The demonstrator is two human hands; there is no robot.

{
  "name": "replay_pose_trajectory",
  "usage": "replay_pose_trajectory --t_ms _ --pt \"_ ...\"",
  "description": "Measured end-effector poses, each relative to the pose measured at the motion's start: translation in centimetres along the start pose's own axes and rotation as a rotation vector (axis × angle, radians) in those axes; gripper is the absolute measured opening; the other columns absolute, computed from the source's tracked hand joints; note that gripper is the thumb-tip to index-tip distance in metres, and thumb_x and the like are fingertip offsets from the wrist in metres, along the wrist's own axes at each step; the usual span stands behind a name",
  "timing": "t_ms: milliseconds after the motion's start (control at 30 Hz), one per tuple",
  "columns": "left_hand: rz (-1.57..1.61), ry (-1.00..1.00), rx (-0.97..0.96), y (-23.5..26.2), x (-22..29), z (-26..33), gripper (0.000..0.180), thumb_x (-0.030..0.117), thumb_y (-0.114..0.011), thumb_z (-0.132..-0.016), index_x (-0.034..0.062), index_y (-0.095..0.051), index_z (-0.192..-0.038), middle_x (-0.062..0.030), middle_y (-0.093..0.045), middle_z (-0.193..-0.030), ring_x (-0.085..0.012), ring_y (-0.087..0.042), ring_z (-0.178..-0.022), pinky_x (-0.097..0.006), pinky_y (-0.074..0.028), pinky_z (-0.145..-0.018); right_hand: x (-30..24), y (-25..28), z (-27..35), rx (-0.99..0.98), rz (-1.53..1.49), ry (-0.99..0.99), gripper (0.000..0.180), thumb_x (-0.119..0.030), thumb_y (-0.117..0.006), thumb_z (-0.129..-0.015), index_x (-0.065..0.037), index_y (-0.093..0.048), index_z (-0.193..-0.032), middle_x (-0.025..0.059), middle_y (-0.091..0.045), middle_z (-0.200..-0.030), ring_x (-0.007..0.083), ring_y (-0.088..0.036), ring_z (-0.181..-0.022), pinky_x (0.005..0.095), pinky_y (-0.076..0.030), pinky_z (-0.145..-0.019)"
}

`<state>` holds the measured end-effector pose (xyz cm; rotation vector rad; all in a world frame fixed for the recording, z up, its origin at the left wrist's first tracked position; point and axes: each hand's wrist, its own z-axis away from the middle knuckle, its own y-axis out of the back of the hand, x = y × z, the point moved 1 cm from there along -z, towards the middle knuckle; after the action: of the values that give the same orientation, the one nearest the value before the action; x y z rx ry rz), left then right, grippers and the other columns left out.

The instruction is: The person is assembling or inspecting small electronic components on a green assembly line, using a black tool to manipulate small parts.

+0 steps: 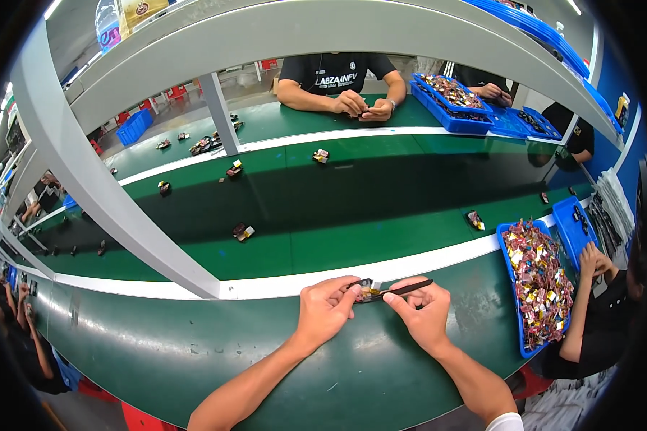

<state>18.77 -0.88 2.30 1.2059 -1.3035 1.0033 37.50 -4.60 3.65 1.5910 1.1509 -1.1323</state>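
Observation:
Over the near green bench, my left hand point(320, 313) pinches a small black-housed electronic assembly point(367, 292) between thumb and fingers. White, yellow and reddish bits show on it. My right hand point(425, 316) is closed around slim black tweezers point(411, 287), whose tip points left and meets the assembly. What the tip touches is too small to make out. Both hands are close together, just in front of the white rail point(295, 281).
Beyond the rail runs a green conveyor belt point(352, 241) carrying scattered small assemblies point(244, 232). A blue bin point(528, 352) heaped with wired parts stands at right, beside a blue tray point(569, 230) and a co-worker's hands point(594, 263). A grey post point(147, 223) rises at left.

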Motion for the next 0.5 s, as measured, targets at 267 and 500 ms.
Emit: replay_pose_trajectory --t_ms 267,500 --pt "-0.001 0.006 -0.013 0.06 0.31 0.03 0.019 0.003 -0.069 -0.092 -0.0059 -0.072 -0.108 -0.0108 -0.073 -0.078 -0.0098 -0.063 -0.055 -0.023 -0.050 -0.049 0.19 0.03 -0.15 -0.008 -0.004 -0.017 0.014 0.005 -0.078 -0.082 0.002 -0.069 -0.093 -0.0048 -0.060 -0.067 -0.0030 -0.040 -0.052 0.0172 -0.028 -0.047" --pt "-0.018 -0.044 -0.032 0.13 0.33 0.00 0.018 0.002 -0.068 -0.093 -0.0053 -0.072 -0.109 -0.0111 -0.073 -0.078 -0.0101 -0.063 -0.056 -0.023 -0.050 -0.049 0.59 0.14 -0.57 -0.028 -0.301 -0.208 0.014 0.006 -0.075 -0.085 0.006 -0.068 -0.096 0.0066 -0.071 -0.084 0.0057 -0.063 -0.073 0.0182 -0.048 -0.062"
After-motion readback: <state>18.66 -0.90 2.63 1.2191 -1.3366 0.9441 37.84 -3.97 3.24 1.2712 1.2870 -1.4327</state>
